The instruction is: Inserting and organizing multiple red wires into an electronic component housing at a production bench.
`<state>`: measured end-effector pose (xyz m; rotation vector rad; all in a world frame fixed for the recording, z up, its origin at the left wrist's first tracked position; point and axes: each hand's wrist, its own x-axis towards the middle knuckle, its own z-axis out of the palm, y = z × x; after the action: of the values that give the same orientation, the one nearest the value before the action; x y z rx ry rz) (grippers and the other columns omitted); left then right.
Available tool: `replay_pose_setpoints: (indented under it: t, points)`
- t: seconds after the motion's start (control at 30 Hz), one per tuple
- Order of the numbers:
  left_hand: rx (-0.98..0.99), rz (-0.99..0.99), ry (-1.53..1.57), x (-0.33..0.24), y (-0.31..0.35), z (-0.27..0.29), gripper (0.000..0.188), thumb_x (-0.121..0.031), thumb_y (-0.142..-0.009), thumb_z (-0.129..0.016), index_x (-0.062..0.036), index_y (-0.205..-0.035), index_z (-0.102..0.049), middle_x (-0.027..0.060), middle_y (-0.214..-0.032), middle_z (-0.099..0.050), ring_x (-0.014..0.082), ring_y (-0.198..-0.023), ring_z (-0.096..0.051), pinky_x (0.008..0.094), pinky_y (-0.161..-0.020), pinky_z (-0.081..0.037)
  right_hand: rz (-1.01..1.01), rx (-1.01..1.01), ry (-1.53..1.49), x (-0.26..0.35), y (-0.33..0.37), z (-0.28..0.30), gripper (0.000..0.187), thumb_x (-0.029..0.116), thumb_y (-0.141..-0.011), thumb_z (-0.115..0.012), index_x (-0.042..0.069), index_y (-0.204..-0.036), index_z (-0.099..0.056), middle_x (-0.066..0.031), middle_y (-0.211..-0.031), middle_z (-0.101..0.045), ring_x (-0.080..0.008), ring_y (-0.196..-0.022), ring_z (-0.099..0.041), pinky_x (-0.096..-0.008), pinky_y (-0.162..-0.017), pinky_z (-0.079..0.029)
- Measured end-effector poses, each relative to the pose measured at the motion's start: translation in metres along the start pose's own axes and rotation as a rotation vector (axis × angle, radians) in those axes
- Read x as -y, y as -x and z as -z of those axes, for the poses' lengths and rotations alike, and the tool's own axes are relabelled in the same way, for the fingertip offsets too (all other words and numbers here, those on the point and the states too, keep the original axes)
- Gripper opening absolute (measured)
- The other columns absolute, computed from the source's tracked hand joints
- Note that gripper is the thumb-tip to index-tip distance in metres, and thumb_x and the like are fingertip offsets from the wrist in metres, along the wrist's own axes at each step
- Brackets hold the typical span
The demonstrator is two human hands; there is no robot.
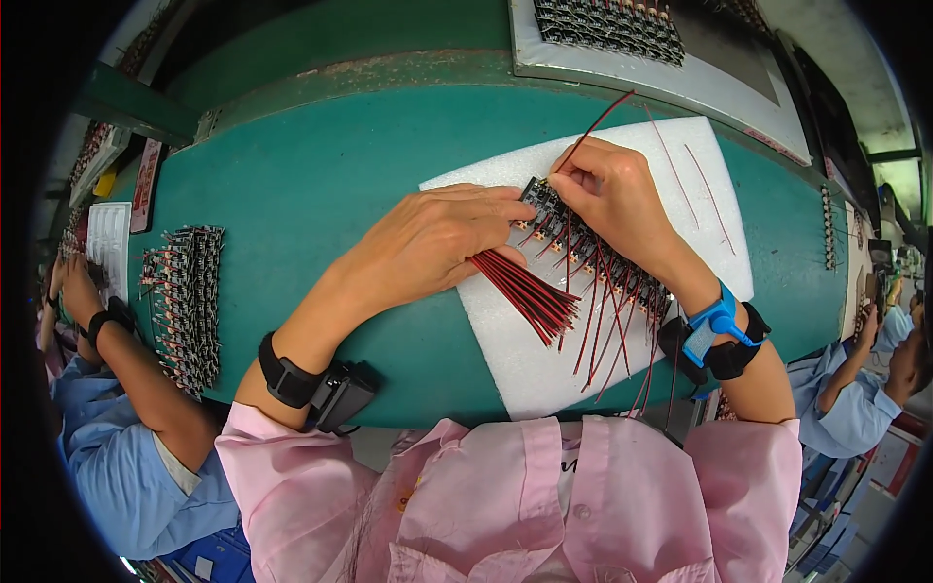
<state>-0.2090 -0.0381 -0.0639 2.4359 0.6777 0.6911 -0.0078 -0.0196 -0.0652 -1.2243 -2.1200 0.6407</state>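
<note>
A panel of small black circuit boards [583, 248] lies slantwise on a white foam sheet [496, 355], with several red-and-black wires hanging off its near side. My left hand [437, 233] is closed round a bundle of red-and-black wires [530, 296], and its fingertips rest at the panel's far left end. Just right of those fingertips, my right hand [612, 189] pinches a single red-and-black wire [604, 115] against the panel. The wire's free end points up and away. Its lower tip is hidden by my fingers.
Loose wires [709, 199] lie on the foam's right part. Another board panel [185, 306] rests on the green table [282, 194] at left. A grey metal box [671, 83] carrying more boards stands at the back. Co-workers in blue sleeves [146, 457] sit at both sides.
</note>
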Motion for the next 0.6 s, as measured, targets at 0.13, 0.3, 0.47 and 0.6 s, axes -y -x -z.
replay_pose_setpoints:
  t: [0.13,0.3,0.47,0.6]
  points:
    - [-0.018,-0.04,-0.038,0.001,0.003,0.0,0.014,-0.015,-0.07,-0.061,-0.0011,-0.072,-0.057,0.0092,-0.097,-0.058,0.0258,-0.098,-0.052,0.0346,-0.076,-0.045,0.003,-0.005,0.004,0.001,0.001,-0.004,0.006,0.002,-0.068,-0.059,-0.004,-0.071,-0.056,-0.007,-0.062,-0.053,-0.0119,-0.051,-0.047,-0.023,-0.047,-0.038]
    - [-0.026,-0.05,-0.036,0.002,0.007,0.0,0.016,-0.017,-0.071,-0.06,-0.0012,-0.072,-0.058,0.0088,-0.096,-0.059,0.0252,-0.097,-0.052,0.0341,-0.076,-0.045,-0.013,-0.02,0.0,0.005,0.002,-0.008,0.006,0.001,-0.068,-0.059,-0.004,-0.071,-0.057,-0.0073,-0.063,-0.054,-0.0124,-0.051,-0.047,-0.0232,-0.047,-0.039]
    - [-0.031,-0.054,-0.035,0.004,0.011,0.0,0.017,-0.018,-0.071,-0.06,-0.0015,-0.073,-0.058,0.0087,-0.096,-0.059,0.0249,-0.097,-0.052,0.0337,-0.077,-0.044,0.02,-0.011,0.013,0.006,0.003,-0.011,0.005,-0.001,-0.067,-0.058,-0.004,-0.07,-0.058,-0.008,-0.066,-0.055,-0.0139,-0.051,-0.048,-0.0234,-0.047,-0.039]
    - [-0.033,-0.055,-0.032,0.005,0.013,-0.001,0.017,-0.019,-0.071,-0.06,-0.0017,-0.073,-0.058,0.0085,-0.097,-0.059,0.0248,-0.098,-0.052,0.0341,-0.078,-0.044,0.018,0.021,0.001,0.008,0.006,-0.009,0.004,-0.002,-0.067,-0.058,-0.005,-0.07,-0.058,-0.0086,-0.067,-0.056,-0.0147,-0.051,-0.049,-0.0239,-0.047,-0.04]
